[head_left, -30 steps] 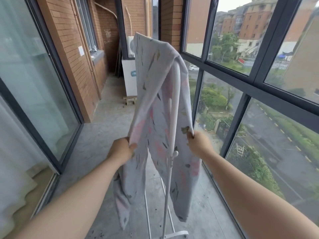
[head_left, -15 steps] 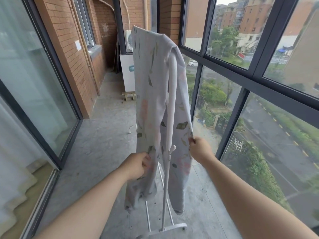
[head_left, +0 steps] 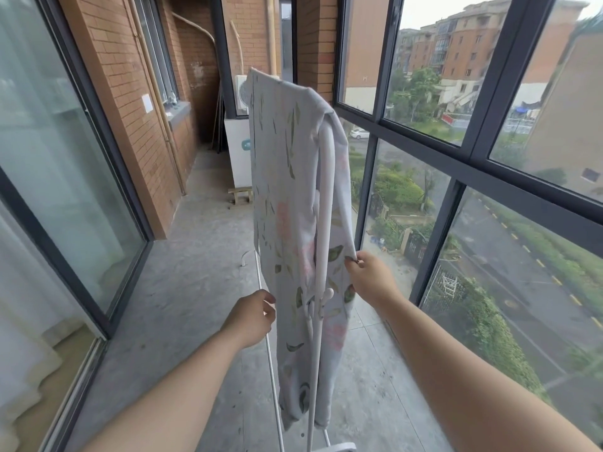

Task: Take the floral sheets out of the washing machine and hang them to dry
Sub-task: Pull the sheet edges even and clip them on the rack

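The sheet (head_left: 287,190), thin, limp floral cloth, was draped over the top bar of the white tubular rack (head_left: 326,190). Right of the rack, the right hand (head_left: 372,278) pinched its edge, probably to spread it flat. Left of the rack, the left hand (head_left: 251,318) curled loosely; hold indeterminate.

This is an enclosed balcony of an upper-floor flat, used for laundry. One long side is a brick wall (head_left: 130,93) with a sliding glass door (head_left: 65,190) and a pale curtain (head_left: 19,321) behind it. The other side is dark-framed glazing (head_left: 489,76) looking down on a road (head_left: 522,272), a parked car (head_left: 359,134) and apartment blocks (head_left: 463,50). On the bare concrete floor (head_left: 182,288) stands a white drying rack (head_left: 326,190) draped with a floral sheet (head_left: 284,174). A white appliance (head_left: 236,158) sits at the far end.
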`<action>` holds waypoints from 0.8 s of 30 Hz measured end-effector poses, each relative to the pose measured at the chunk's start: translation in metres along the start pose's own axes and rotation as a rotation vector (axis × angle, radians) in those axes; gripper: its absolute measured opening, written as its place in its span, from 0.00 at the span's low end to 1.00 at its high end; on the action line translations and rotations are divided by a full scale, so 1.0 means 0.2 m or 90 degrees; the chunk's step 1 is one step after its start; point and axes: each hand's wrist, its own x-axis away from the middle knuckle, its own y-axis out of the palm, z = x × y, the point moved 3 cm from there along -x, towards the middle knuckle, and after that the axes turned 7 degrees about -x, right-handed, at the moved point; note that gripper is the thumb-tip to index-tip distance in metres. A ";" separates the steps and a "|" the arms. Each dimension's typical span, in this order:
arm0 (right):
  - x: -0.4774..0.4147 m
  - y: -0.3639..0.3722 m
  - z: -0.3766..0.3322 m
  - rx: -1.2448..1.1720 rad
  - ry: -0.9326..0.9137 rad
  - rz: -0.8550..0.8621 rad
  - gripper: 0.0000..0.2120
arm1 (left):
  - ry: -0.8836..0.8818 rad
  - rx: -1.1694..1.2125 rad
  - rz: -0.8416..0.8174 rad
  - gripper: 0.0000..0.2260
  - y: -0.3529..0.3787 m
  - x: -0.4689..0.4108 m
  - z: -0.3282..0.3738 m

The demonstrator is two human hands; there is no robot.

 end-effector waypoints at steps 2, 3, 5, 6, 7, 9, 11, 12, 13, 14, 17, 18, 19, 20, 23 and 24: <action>-0.01 -0.01 -0.03 -0.006 -0.019 0.004 0.16 | 0.017 0.010 0.012 0.09 -0.02 -0.03 0.05; -0.01 -0.01 -0.04 -0.014 -0.026 0.003 0.15 | 0.025 0.016 0.018 0.10 -0.03 -0.05 0.08; -0.01 -0.02 -0.11 -0.052 -0.041 0.002 0.13 | 0.054 0.036 0.036 0.14 -0.08 -0.09 0.17; -0.01 -0.02 -0.13 -0.076 -0.040 -0.001 0.13 | 0.067 0.048 0.042 0.14 -0.10 -0.11 0.22; -0.01 -0.03 -0.18 -0.097 -0.049 0.004 0.12 | 0.085 0.063 0.053 0.14 -0.14 -0.13 0.29; -0.01 -0.05 -0.28 -0.161 -0.059 0.011 0.09 | 0.115 0.096 0.081 0.14 -0.23 -0.15 0.42; -0.01 -0.08 -0.39 -0.226 -0.070 0.027 0.11 | 0.153 0.132 0.109 0.15 -0.35 -0.16 0.57; -0.03 -0.10 -0.44 -0.245 -0.081 0.029 0.15 | 0.172 0.150 0.121 0.17 -0.42 -0.16 0.64; -0.05 -0.11 -0.50 -0.268 -0.083 0.030 0.17 | 0.192 0.168 0.131 0.18 -0.48 -0.16 0.71; -0.06 -0.13 -0.55 -0.297 -0.080 0.040 0.18 | 0.209 0.185 0.143 0.18 -0.54 -0.17 0.77; -0.14 -0.17 -0.71 -0.325 -0.072 0.092 0.29 | 0.259 0.199 0.188 0.17 -0.71 -0.19 0.93; -0.17 -0.18 -0.77 -0.325 -0.067 0.106 0.34 | 0.268 0.201 0.202 0.18 -0.75 -0.20 0.97; -0.19 -0.19 -0.82 -0.328 -0.057 0.105 0.35 | 0.269 0.206 0.213 0.19 -0.79 -0.22 1.00; -0.22 -0.18 -0.88 -0.336 -0.054 0.087 0.30 | 0.269 0.212 0.222 0.20 -0.83 -0.24 1.03; -0.29 -0.17 -0.96 -0.318 -0.064 -0.017 0.17 | 0.266 0.215 0.224 0.22 -0.90 -0.32 1.10; -0.32 -0.16 -0.97 -0.320 -0.081 -0.057 0.17 | 0.268 0.207 0.219 0.22 -0.91 -0.35 1.11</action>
